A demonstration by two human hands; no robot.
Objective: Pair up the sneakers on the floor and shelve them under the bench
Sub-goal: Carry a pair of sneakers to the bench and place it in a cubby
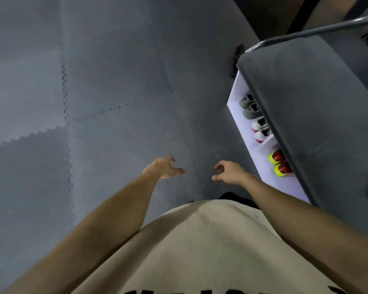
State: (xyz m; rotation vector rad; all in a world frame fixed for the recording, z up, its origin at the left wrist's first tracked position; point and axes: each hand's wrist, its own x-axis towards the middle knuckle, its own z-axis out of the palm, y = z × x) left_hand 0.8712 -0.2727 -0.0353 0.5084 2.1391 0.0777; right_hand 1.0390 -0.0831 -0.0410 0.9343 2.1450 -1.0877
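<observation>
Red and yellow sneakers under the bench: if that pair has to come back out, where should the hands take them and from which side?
Only the yellow toe caps of the red and yellow sneakers stick out from under the bench; heels and collars are hidden. So come in low from the open floor side, pinch each shoe across the toe, and draw it straight out. The right hand, empty and nearest, probably suits.

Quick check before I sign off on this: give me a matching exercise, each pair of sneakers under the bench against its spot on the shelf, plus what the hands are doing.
Column 1:
1. grey sneakers
2. white and pink sneakers
3. red and yellow sneakers
4. left hand and right hand

Column 2:
A. middle of the row
B. nearest the person
C. holding nothing, over the floor mat
D. farthest from the person

Pairs: 1-D, 2-A, 3-B, 4-C
</observation>
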